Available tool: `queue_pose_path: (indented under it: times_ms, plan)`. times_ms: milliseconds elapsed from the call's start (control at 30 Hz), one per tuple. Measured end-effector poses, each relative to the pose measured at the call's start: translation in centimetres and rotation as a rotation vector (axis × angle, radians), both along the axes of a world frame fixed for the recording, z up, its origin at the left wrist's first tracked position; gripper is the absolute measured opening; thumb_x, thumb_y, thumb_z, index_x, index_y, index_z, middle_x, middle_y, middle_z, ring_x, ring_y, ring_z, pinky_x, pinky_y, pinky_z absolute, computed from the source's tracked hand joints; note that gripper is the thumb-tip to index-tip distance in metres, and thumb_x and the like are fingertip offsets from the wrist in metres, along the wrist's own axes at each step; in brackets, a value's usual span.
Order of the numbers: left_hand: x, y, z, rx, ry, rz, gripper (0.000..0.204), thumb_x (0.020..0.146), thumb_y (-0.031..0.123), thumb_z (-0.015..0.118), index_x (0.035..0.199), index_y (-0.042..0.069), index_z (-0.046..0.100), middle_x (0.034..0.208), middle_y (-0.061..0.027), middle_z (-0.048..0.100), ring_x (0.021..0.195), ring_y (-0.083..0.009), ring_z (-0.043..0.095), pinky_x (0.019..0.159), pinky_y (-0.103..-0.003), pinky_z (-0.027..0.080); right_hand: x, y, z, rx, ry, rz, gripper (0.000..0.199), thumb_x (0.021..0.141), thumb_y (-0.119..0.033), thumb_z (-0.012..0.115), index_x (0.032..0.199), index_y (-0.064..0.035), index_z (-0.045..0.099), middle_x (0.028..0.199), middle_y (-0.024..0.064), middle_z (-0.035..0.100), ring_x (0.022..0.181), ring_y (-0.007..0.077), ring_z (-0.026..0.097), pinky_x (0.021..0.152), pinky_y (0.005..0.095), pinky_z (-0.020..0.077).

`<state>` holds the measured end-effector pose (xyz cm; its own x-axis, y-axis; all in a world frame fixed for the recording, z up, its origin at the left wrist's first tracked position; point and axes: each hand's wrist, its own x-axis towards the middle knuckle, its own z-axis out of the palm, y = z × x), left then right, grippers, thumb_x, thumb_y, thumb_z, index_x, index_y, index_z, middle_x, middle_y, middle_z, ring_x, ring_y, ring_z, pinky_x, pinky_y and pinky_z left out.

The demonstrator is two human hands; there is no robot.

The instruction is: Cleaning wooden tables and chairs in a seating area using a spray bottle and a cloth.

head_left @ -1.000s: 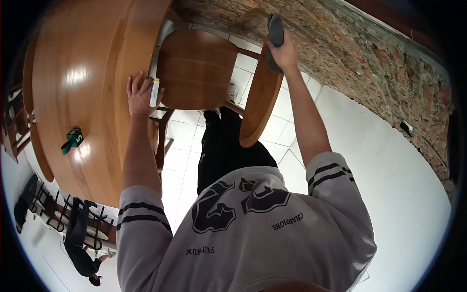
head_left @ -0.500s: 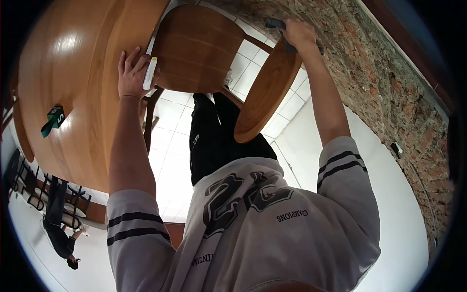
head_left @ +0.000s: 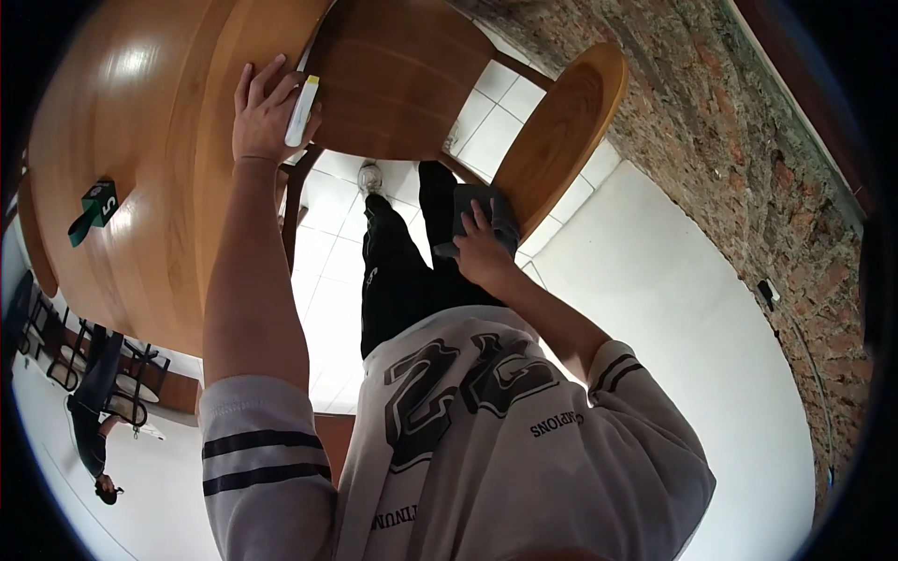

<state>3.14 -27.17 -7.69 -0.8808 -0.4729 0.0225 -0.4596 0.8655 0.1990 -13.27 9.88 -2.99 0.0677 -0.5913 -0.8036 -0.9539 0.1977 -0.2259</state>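
Observation:
My left hand [head_left: 267, 114] rests on the edge of a round wooden table [head_left: 159, 168], its fingers spread over the top. Between its thumb and index finger sits a slim white object with a yellow tip [head_left: 302, 112]; any lower part is hidden. Lower right, my right hand [head_left: 485, 251] presses a dark grey cloth [head_left: 468, 201] against the near end of a wooden chair's curved backrest [head_left: 561, 131]. The chair's brown seat [head_left: 398, 79] reaches up to the table edge.
A small dark green block with a strap [head_left: 96, 206] lies on the table. A rough brick wall [head_left: 720, 187] runs along the right. White floor tiles [head_left: 323, 243] show around my legs. Far left, another person [head_left: 89, 421] is near black-framed chairs [head_left: 140, 383].
My right hand has swept the cloth from the backrest's far end down to its near end. My left hand stays at the table edge with the white object. One foot now shows.

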Motion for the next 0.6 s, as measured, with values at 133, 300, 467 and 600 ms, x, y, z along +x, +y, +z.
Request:
queue_pose_path:
  times_ms: [133,300,467,600]
  plan:
    - [-1.1,-0.5,0.2,-0.034,0.047,-0.033,0.023,0.085,0.036,0.068,0.102,0.021,0.074,0.122,0.0097,0.062,0.139,-0.0176,0.042,0.123,-0.048,0.025,-3.2,-4.4,0.2,0.259,-0.260,-0.204,0.041,0.095,-0.040,0.060,0.100,-0.0014,0.074,0.117,0.0242,0.066,0.121,0.0381,0.056,0.115,0.0524,0.0291]
    - [-0.7,-0.8,-0.1,-0.074,0.052,-0.039,0.026,0.084,0.036,0.068,0.105,0.020,0.074,0.120,0.0073,0.064,0.138,-0.0192,0.043,0.122,-0.048,0.025,-9.0,-6.0,5.9,0.200,-0.528,-1.534,0.049,0.101,-0.047,0.057,0.117,-0.0018,0.066,0.101,0.0088,0.073,0.090,0.0203,0.071,0.077,0.0374,0.0590]
    - [-0.6,-1.1,0.2,-0.080,0.042,-0.060,0.033,0.084,0.036,0.067,0.110,0.015,0.073,0.125,0.0014,0.064,0.138,-0.0247,0.043,0.121,-0.051,0.025,-7.5,-1.1,13.9,-0.899,-1.486,-2.114,0.063,0.101,-0.045,0.060,0.143,-0.0002,0.045,0.140,0.0170,0.056,0.128,0.0299,0.057,0.102,0.0430,0.0536]
    - [-0.4,-1.0,0.7,-0.107,-0.086,-0.079,0.043,0.083,0.039,0.066,0.116,0.012,0.070,0.131,-0.0024,0.063,0.140,-0.0271,0.042,0.121,-0.052,0.025,-3.8,-4.0,12.0,-1.377,-1.610,-1.858,0.054,0.105,-0.038,0.053,0.148,-0.0056,0.042,0.148,0.0136,0.048,0.139,0.0319,0.046,0.116,0.0483,0.0403]
